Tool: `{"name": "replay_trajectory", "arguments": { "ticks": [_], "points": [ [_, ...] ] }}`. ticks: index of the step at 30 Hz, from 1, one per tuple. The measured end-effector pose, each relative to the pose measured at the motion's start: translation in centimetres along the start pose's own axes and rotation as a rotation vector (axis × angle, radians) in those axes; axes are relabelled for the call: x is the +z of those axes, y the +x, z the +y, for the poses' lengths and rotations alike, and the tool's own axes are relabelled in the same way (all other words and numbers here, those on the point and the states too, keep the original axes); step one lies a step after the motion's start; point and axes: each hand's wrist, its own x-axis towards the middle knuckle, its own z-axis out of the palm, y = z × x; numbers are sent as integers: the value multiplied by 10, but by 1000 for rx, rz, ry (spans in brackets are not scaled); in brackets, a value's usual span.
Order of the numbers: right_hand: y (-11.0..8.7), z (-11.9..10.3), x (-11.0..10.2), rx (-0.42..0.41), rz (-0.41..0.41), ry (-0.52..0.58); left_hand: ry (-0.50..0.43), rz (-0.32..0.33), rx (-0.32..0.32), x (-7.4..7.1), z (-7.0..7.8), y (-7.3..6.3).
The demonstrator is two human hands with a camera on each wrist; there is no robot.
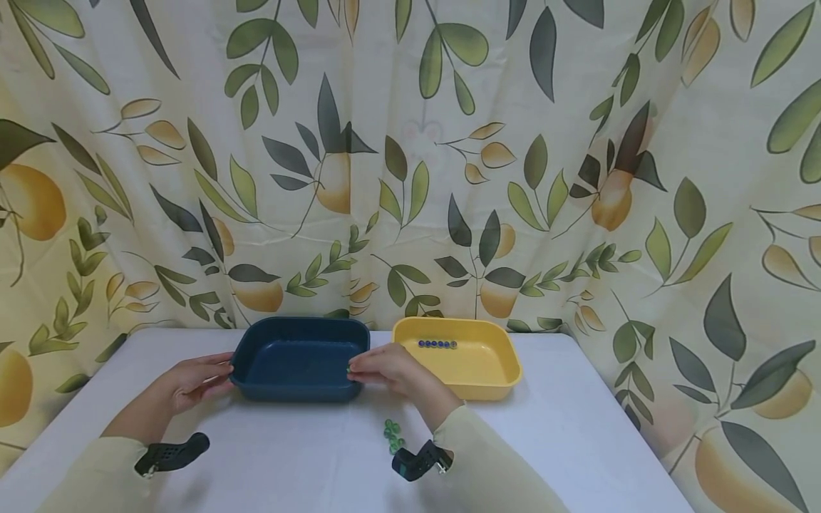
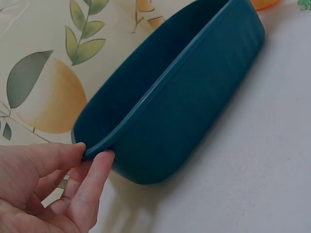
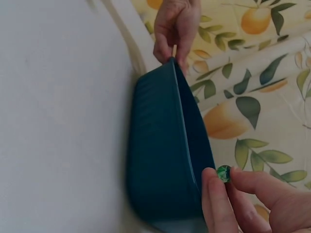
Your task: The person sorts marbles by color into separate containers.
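A dark blue plastic basin [image 1: 295, 392] stands on the white table at the centre left. My left hand [image 1: 197, 377] pinches its left rim between thumb and fingers, and the left wrist view shows the thumb inside the edge. At the opposite end, my right hand [image 1: 388, 367] holds a green glass marble [image 3: 223, 173] between thumb and fingertips, right at the basin's rim. Several more green marbles [image 1: 393, 436] lie grouped on the table below the right hand, close to its wrist strap.
A yellow basin [image 1: 481, 391] stands to the right of the blue one, with a row of several blue marbles [image 1: 437, 345] inside. Behind both hangs a curtain [image 1: 398, 271] patterned with leaves and fruit. The white tabletop [image 1: 288, 456] extends toward me.
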Motion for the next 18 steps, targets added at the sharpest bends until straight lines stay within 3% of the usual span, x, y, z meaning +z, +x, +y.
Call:
{"name": "replay_trajectory", "arguments": {
  "ticks": [9, 18],
  "points": [
    [18, -8, 12, 77, 78, 80, 2, 11, -4, -2, -1, 1],
    [32, -17, 16, 151, 151, 30, 4, 1, 1, -1, -1, 0]
  ]
}}
